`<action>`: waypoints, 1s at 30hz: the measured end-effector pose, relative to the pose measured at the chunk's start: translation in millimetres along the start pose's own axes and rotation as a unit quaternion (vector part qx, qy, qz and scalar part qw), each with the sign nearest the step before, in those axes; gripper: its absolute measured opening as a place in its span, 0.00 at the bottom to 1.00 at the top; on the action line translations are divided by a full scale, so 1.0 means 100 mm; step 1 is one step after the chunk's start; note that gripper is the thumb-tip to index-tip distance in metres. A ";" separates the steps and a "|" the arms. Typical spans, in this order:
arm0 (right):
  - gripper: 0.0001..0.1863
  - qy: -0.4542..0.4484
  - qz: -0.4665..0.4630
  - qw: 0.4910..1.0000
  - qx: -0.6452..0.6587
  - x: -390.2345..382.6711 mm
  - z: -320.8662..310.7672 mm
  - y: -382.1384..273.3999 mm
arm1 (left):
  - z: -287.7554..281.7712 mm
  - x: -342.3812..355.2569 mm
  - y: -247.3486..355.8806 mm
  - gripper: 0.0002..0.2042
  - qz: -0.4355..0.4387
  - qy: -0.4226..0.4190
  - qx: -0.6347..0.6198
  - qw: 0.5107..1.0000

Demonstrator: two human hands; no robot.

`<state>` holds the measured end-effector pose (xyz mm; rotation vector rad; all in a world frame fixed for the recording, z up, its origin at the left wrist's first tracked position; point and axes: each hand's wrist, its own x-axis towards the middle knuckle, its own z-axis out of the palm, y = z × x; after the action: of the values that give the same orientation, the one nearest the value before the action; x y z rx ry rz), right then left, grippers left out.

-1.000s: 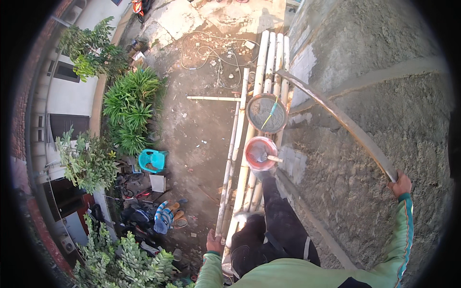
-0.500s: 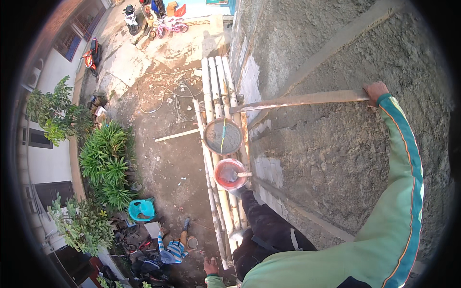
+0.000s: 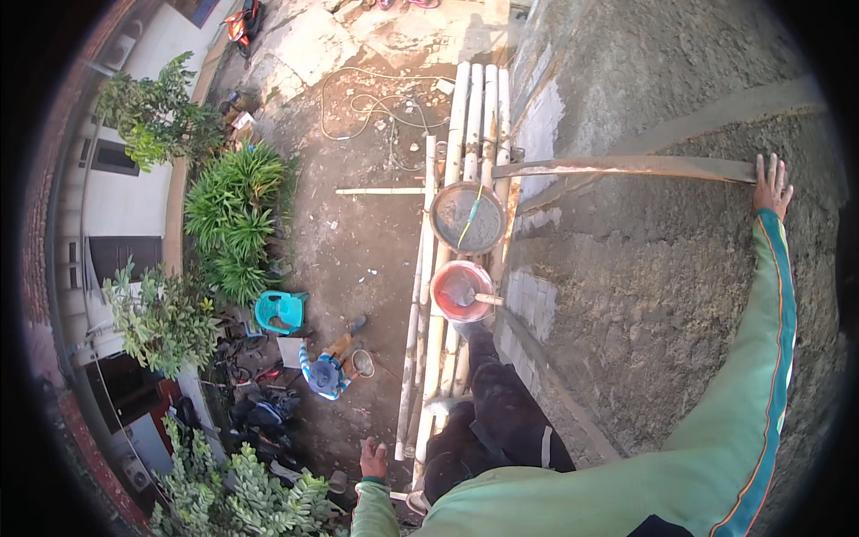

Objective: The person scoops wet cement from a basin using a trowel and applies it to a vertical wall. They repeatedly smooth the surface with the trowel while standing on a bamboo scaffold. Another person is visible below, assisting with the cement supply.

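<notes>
Here, right hand (image 3: 771, 186) presses straightedge (image 3: 626, 166) against plastered wall (image 3: 662, 286).

Building site | bamboo scaffold (image 3: 474, 116) | wet-plastered wall (image 3: 644, 295) | mortar pan (image 3: 468, 217)

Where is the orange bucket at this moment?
The orange bucket sits at centre frame on the bamboo scaffold, just below the round grey pan, beside the plastered wall.
</notes>
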<state>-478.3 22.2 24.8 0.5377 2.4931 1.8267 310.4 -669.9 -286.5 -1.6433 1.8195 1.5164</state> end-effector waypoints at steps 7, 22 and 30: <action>0.44 0.259 -0.119 0.883 0.373 -0.99 -0.33 -1.15 | 0.16 -0.84 -0.23 0.36 0.007 -0.078 0.116 0.990; 0.25 -0.147 -0.795 0.403 0.429 -6.09 -2.93 -3.35 | 0.72 -1.94 -0.52 0.40 -0.050 -0.169 0.063 0.982; 0.16 -0.163 -0.842 0.358 0.369 -6.93 -3.88 -4.04 | 0.95 -2.01 -1.22 0.42 -0.066 -0.039 -0.122 0.990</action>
<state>-13.8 -633.0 -360.3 -1.2086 1.5185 -0.2705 438.1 -457.1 -237.6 -1.7437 1.5022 1.7741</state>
